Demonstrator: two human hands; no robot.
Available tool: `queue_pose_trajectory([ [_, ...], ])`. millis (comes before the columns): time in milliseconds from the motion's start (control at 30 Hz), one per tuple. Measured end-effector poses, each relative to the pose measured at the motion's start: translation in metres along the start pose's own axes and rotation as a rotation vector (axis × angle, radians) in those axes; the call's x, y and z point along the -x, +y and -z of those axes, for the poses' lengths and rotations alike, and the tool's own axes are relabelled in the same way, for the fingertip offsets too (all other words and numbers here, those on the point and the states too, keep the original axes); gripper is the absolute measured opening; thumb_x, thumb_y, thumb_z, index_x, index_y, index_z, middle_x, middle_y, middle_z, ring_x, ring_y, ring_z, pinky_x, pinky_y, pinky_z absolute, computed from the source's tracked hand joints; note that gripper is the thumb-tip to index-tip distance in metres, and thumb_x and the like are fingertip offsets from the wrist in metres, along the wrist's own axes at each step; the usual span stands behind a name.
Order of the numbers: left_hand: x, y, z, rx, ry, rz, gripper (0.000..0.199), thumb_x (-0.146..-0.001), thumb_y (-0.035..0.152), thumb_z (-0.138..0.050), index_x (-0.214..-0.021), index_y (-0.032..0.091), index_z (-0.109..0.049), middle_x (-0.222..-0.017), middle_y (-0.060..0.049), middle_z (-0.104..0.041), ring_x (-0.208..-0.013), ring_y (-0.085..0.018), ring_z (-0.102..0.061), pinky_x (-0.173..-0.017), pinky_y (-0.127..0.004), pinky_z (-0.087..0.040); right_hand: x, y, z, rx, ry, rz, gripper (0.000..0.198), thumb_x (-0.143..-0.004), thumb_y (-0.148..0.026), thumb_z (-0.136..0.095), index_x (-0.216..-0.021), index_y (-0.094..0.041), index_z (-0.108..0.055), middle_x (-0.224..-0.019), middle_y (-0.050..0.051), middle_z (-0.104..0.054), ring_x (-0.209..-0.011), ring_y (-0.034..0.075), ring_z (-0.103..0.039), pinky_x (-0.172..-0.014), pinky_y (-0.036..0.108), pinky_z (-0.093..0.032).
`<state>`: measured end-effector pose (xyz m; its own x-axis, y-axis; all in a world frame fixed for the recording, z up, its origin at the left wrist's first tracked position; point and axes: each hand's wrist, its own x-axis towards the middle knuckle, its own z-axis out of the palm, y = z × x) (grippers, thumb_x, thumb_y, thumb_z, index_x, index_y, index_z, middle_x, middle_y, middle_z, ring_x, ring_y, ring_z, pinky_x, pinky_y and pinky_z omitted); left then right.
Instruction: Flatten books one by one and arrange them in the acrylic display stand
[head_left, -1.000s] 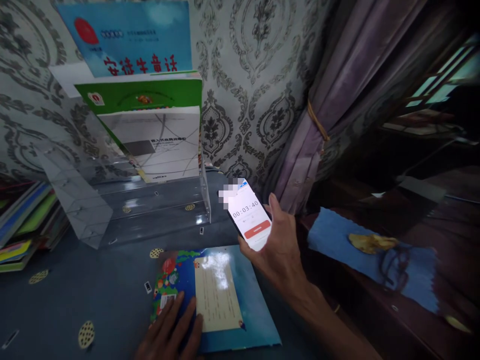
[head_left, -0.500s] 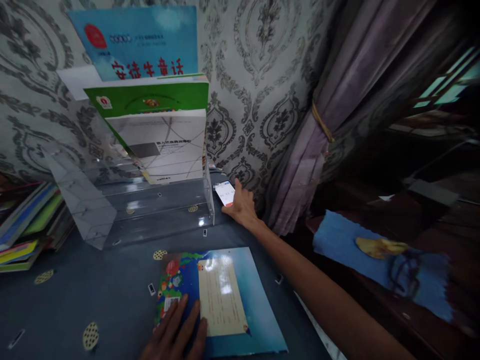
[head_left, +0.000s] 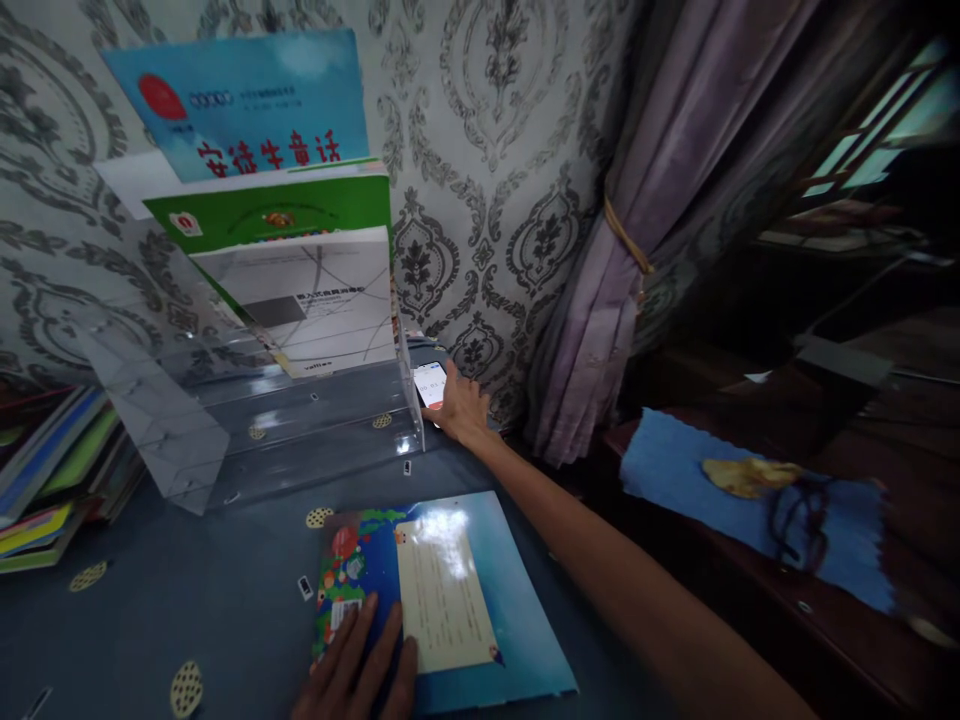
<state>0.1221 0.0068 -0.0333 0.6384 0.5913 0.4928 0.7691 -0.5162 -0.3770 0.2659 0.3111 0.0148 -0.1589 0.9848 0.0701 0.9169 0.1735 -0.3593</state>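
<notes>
My right hand [head_left: 463,408] reaches far forward to a smartphone [head_left: 430,386] lying on the table beside the clear stand. Its thumb and index finger are at the phone's near and right edges, holding it; the lit screen shows digits like a timer. My left hand [head_left: 361,660] lies flat, fingers spread, on the lower left of a blue picture book [head_left: 517,600]. That book rests face down or closed on the table, with a cream text panel and a colourful strip along its left side. The phone's left edge is partly behind the stand's side.
A clear acrylic book stand [head_left: 187,440] holds several upright booklets [head_left: 330,300] against the patterned wall. A pile of books [head_left: 60,480] lies at the left. Beyond the table's right edge are a tied purple curtain [head_left: 592,300] and a blue cloth [head_left: 667,460] with eyeglasses [head_left: 799,525].
My right hand has shifted the phone slightly left, closer against the stand's side. The view has turned a little to the right. My left hand stays on the book.
</notes>
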Motion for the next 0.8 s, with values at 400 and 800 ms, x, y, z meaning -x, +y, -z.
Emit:
queue_pose_trajectory([
  [400,-0.015,0.001,0.027,0.143,0.108,0.170,0.030,-0.105,0.016,-0.037,-0.112,0.015,-0.066,-0.098,-0.006,-0.079,-0.094,-0.014,-0.075,-0.084,-0.017,-0.056,0.081,0.066,0.029,-0.632,-0.313,0.554,0.043,-0.097,-0.052,-0.050,-0.090,-0.017,-0.073,-0.090,0.007,-0.074,-0.085,0.022,-0.066,-0.083,0.036,-0.050],
  [800,-0.003,0.000,0.086,0.730,0.133,1.310,0.043,-0.094,0.059,-0.052,-0.084,0.022,-0.071,-0.067,0.000,-0.066,-0.068,-0.018,-0.065,-0.060,-0.023,-0.052,0.156,0.055,0.045,-1.478,-0.721,0.237,0.083,-0.078,-0.093,-0.039,-0.091,-0.017,-0.068,-0.091,0.012,-0.074,-0.090,0.024,-0.070,-0.088,0.039,-0.052],
])
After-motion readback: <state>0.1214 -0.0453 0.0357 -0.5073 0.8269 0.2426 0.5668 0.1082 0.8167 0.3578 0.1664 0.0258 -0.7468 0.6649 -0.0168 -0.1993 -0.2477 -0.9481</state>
